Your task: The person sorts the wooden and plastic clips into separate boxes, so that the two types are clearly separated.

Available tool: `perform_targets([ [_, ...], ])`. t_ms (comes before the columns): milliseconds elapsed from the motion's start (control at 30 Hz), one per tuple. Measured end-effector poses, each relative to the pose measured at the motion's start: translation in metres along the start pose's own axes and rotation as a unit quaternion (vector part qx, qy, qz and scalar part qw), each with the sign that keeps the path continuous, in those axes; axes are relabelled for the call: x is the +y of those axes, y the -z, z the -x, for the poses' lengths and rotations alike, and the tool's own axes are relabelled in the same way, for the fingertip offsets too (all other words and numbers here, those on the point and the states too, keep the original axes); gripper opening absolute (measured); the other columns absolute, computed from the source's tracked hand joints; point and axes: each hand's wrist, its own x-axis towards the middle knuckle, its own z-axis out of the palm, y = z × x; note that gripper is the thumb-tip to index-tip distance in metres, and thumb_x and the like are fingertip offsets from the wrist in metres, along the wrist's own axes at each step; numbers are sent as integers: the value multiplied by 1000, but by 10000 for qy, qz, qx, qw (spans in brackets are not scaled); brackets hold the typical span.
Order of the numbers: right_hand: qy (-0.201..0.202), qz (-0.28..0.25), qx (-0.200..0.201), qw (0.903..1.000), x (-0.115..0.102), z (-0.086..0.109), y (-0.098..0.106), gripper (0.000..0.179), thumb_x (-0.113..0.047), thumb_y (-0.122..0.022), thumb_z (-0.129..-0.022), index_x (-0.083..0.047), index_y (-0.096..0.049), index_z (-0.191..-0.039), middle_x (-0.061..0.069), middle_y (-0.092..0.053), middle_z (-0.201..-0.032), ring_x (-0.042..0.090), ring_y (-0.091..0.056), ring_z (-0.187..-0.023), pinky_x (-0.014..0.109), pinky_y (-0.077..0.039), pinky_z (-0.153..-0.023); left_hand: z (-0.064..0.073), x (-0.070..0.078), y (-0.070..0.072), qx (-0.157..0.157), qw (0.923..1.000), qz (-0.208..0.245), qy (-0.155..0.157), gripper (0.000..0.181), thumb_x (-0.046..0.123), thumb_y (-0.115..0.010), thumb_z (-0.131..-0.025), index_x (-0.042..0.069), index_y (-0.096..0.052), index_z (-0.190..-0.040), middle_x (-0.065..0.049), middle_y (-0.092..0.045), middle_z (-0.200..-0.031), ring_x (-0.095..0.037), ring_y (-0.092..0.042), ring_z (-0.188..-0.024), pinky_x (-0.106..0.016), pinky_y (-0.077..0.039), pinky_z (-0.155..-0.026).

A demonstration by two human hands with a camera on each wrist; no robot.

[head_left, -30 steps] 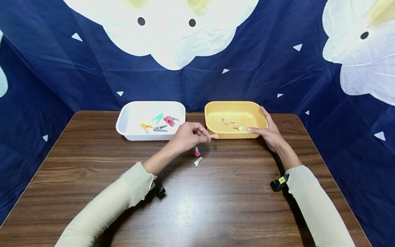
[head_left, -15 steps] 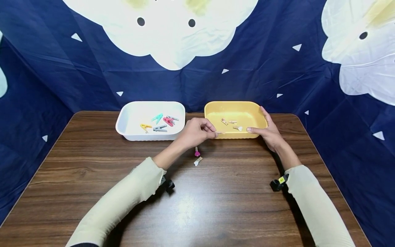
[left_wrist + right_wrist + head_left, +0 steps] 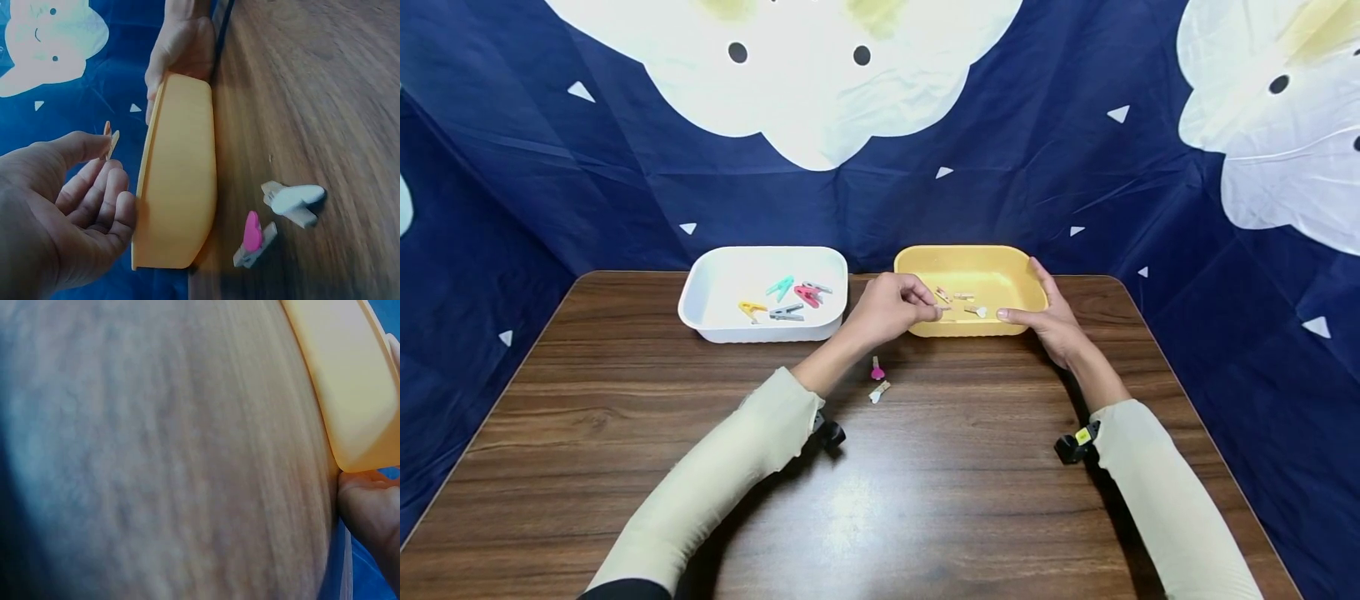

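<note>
My left hand pinches a small wooden clothespin with an orange end between thumb and fingertips. It is over the near left rim of the yellow tub. At the tub's right end, my right hand grips the wall, thumb over the near rim and fingers along the outside. Inside the tub lie three small clothespins, one with a white heart. On the table in front are a clothespin with a pink heart and another with a white heart.
Left of the yellow tub stands a white tub holding several larger plastic clips, among them a yellow one and a red one. Behind the brown wooden table hangs a blue patterned cloth.
My left hand has moved right and slightly away from me, carrying the clothespin from in front of the yellow tub to over its near rim. The right hand keeps its hold.
</note>
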Motion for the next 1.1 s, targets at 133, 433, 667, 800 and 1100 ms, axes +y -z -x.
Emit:
perform_targets([
  [133,1,-5,6,10000,0,-1,0,121,-4,-85,-98,-38,-7,-183,-8,-2,-192,20,-16,-176,38,-20,-143,-4,3,-2,23,9999,128,-9,9,21,-92,-92,15,-85,-95,4,-79,-84,-9,-63,-77,-23,-48,-69],
  [433,37,-44,16,10000,-1,-1,-1,120,-2,-85,-97,-37,-8,-183,-5,-4,-193,21,-19,-175,37,-21,-143,-14,10,-5,217,9996,150,-35,12,23,-93,-93,14,-85,-95,2,-80,-84,-10,-65,-79,-24,-48,-71],
  [667,1,-44,18,10000,-1,-1,0,120,-3,-85,-97,-37,-9,-183,-6,-5,-192,21,-19,-175,36,-21,-143,-23,13,-10,234,9996,166,3,10,21,-92,-92,15,-85,-94,4,-78,-82,-11,-61,-77,-25,-46,-68],
  [800,-5,-79,7,10000,-1,-1,0,120,-3,-84,-98,-37,-8,-183,-5,-5,-192,21,-20,-175,35,-22,-142,-29,16,-13,251,9995,169,-25,8,19,-92,-93,14,-85,-94,4,-77,-81,-11,-59,-75,-24,-44,-66],
  [1100,3,-44,7,10000,1,-1,0,120,-3,-85,-97,-36,-7,-183,-5,-4,-192,21,-19,-175,36,-21,-143,-39,16,-17,305,9994,-118,82,8,19,-92,-92,14,-86,-93,2,-81,-83,-11,-64,-79,-23,-46,-69],
])
